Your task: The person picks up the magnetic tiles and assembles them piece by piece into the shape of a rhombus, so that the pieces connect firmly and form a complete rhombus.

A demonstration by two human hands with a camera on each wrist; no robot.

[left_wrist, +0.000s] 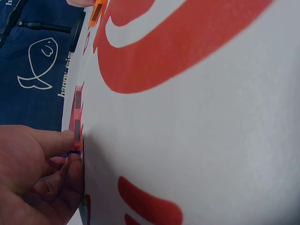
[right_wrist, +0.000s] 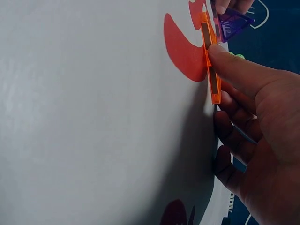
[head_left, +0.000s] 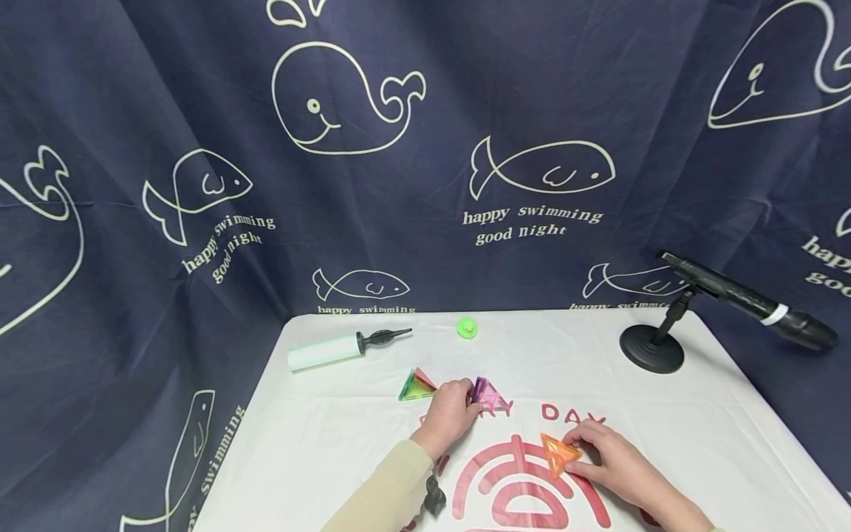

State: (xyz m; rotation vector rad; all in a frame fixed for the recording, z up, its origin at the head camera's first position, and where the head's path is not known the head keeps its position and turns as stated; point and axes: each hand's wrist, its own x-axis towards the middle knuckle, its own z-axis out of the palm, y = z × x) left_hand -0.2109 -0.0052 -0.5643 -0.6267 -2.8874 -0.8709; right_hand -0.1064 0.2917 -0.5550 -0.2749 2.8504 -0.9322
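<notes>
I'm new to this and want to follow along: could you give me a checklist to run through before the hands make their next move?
1. Right hand holding the orange triangular tile: ok, pinched.
2. Left hand touching the pink triangular tile: ok.
3. Orange tile meeting the pink one: not ok, they are apart.
4. Green triangular tile touching the purple triangular tile: cannot tell, left hand blocks the view.
5. Microphone away from both hands: ok.
</notes>
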